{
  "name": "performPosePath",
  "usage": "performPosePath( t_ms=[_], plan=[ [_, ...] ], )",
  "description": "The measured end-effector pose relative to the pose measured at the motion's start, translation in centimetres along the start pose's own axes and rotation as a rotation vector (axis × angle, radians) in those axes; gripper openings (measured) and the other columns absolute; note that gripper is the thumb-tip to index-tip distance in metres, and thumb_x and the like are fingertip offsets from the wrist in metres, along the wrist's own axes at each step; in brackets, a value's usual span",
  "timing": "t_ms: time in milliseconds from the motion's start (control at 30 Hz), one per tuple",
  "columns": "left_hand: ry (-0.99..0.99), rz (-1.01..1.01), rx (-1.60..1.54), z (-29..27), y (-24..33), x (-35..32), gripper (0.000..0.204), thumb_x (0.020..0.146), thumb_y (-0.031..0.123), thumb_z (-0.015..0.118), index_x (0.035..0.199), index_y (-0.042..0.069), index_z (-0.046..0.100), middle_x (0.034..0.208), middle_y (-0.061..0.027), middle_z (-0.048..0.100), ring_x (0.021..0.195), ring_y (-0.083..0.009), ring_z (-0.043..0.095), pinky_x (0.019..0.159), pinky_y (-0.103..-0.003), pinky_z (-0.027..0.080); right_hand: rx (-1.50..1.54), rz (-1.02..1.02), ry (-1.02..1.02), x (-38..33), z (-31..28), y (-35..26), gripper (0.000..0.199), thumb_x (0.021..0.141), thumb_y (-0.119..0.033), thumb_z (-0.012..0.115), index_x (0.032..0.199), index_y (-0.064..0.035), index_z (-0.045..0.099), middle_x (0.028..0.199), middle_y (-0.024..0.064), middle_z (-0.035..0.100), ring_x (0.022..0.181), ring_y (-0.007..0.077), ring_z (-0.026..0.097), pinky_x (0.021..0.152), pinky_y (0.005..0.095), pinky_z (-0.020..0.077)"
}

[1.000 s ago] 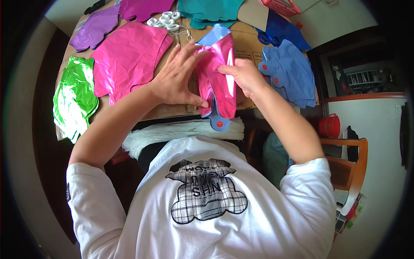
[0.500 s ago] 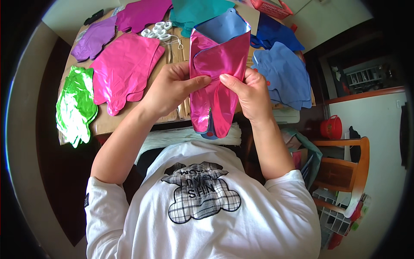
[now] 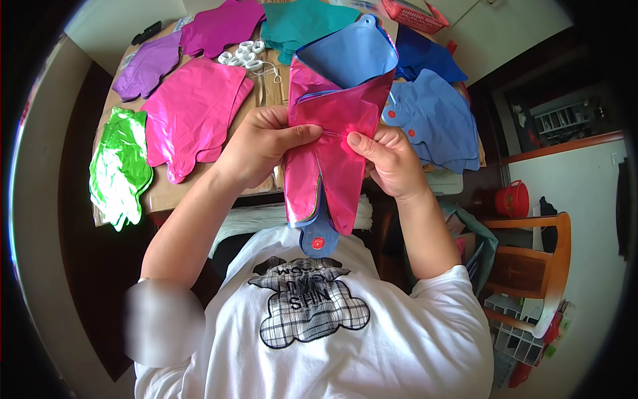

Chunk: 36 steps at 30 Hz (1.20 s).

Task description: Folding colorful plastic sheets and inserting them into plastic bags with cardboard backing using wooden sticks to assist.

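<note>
Across the cardboard-covered table [image 3: 266, 98], spread flat: green foil [image 3: 121, 159], pink sheets [image 3: 196, 110], light-blue sheets [image 3: 438, 120]. Held up at the near edge — pinched near its middle by left grip [image 3: 259, 149] and right grip [image 3: 397, 159] — folded pink foil piece [image 3: 342, 110], blue inside, with blue tab [image 3: 312, 231] hanging below. Mostly hidden at the back, so hard to judge the full hold.
</note>
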<state>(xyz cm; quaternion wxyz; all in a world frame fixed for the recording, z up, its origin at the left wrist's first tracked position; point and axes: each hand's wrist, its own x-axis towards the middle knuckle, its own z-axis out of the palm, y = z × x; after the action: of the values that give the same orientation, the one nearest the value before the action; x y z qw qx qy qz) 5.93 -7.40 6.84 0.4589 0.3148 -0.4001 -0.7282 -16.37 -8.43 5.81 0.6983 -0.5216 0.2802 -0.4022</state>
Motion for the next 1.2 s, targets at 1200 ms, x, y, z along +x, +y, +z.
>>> performPosePath(
  t_ms=[1200],
  plan=[
    [-0.309,-0.214,-0.568,-1.7,0.4,-0.7,0.069,0.087,0.026,0.062,0.144,-0.001,0.031,0.127,-0.0197,0.057,0.116,-0.0291,0.058,0.1,-0.043,0.046,-0.093,-0.202,-0.192,0.5,-0.9,-1.2,0.036,0.074,0.016,0.034,0.078,0.001,0.066,0.082,0.0106,0.068,0.074,0.014,0.063,0.069,0.0247,0.0498]
  ],
)
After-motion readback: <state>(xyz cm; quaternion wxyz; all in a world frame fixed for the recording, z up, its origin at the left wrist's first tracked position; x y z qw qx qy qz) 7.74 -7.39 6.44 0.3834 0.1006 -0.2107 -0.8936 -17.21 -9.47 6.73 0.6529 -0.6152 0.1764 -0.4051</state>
